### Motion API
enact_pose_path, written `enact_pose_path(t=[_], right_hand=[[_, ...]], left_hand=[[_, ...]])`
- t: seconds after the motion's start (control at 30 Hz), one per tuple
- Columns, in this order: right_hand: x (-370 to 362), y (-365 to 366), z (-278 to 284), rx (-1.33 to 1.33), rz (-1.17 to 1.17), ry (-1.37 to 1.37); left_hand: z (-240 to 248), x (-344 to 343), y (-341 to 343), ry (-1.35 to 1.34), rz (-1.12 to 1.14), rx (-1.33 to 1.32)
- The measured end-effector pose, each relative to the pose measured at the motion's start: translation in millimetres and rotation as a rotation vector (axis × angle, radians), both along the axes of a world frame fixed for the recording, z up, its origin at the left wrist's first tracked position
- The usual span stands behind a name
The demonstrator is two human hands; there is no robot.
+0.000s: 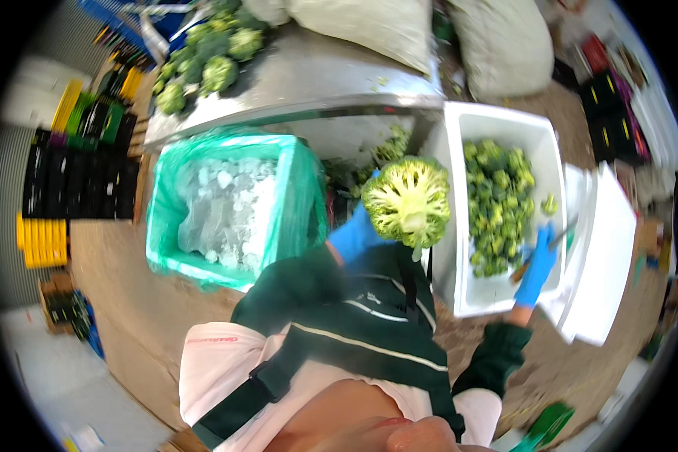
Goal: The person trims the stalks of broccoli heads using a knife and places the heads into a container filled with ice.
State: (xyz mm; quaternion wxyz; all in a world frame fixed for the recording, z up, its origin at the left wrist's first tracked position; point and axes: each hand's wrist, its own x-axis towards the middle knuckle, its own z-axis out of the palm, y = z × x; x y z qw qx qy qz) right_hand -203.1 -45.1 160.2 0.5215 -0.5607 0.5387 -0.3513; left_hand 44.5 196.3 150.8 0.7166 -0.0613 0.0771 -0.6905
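Note:
My left hand (pixel 355 235), in a blue glove, is closed round a large broccoli head (pixel 410 202). Its pale cut stem and branching underside face up, and it hides most of my fingers. At the right side of a white foam box (pixel 511 300), my right hand (pixel 537 269), also blue-gloved, grips a knife (pixel 562 236). The grey blade points up and away to the right, while a brown handle end shows below the fist. Inside the box lies a heap of cut broccoli florets (pixel 497 203); one loose floret (pixel 549 204) rests against the right wall.
A green-lined box (pixel 291 197) of ice stands to the left. Beyond is a metal table (pixel 309 71) with whole broccoli heads (pixel 218 56) and a white sack (pixel 369 26). A foam lid (pixel 599 256) leans right of the floret box. Black crates (pixel 79 177) are stacked far left.

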Motion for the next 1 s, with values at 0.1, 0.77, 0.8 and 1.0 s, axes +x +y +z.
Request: enact_pose_path(t=[0.1, 0.77, 0.8, 1.0], right_hand=[[16, 54, -22, 0.029, 0.031, 0.109], [100, 209, -23, 0.258, 0.6, 0.452], [102, 212, -30, 0.29, 0.648, 0.444], [149, 241, -31, 0.303, 0.789, 0.496]], left_hand=[[-8, 10, 16, 0.045, 0.257, 0.009], [-28, 353, 323, -2.435, 0.288, 1.297], [-55, 328, 372, -2.734, -0.053, 1.42], [-138, 219, 493, -1.931, -0.797, 1.966]])
